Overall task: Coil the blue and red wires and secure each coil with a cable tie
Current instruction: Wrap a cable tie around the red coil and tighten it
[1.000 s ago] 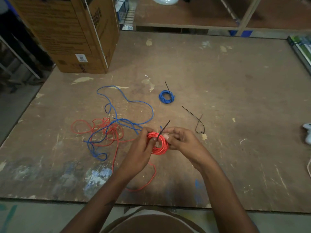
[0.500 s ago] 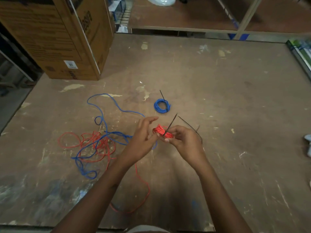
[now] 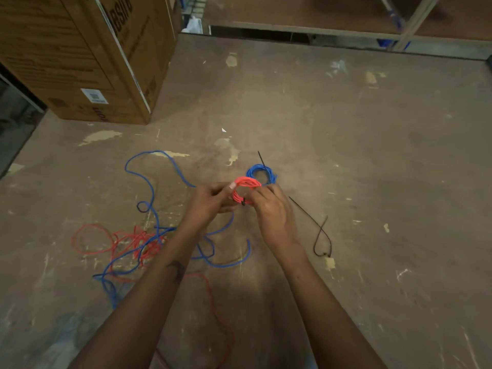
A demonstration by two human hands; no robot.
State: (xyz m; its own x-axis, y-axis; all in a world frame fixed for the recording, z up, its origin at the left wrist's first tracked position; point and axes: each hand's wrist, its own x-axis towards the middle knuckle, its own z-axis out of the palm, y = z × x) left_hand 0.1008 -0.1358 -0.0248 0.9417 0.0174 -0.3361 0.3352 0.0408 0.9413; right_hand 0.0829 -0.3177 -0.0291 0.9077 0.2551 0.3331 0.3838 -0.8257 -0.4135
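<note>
Head view: both forearms reach up from the bottom edge toward the middle of the worn wooden table [image 3: 372, 155] and meet just above centre. The left hand [image 3: 210, 202] comes in from seven o'clock, fingers curled, pinching the left side of a small red coil [image 3: 243, 189]. The right hand [image 3: 271, 209] comes in from five o'clock, back of the hand toward the camera, fingers bent round the coil's right side, so both hands grasp it above the table. A black cable tie [image 3: 243, 201] sits on the coil's lower edge between the two hands.

Just beyond the red coil, at one o'clock from it, a blue coil [image 3: 262, 173] lies on the table with a black tie tail sticking up. A loose black cable tie [image 3: 318, 230] lies looped at four o'clock from the right hand. Uncoiled blue wire [image 3: 149, 187] and red wire [image 3: 106, 241] sprawl tangled at eight o'clock from the hands. A cardboard box [image 3: 80, 54] stands at eleven o'clock.
</note>
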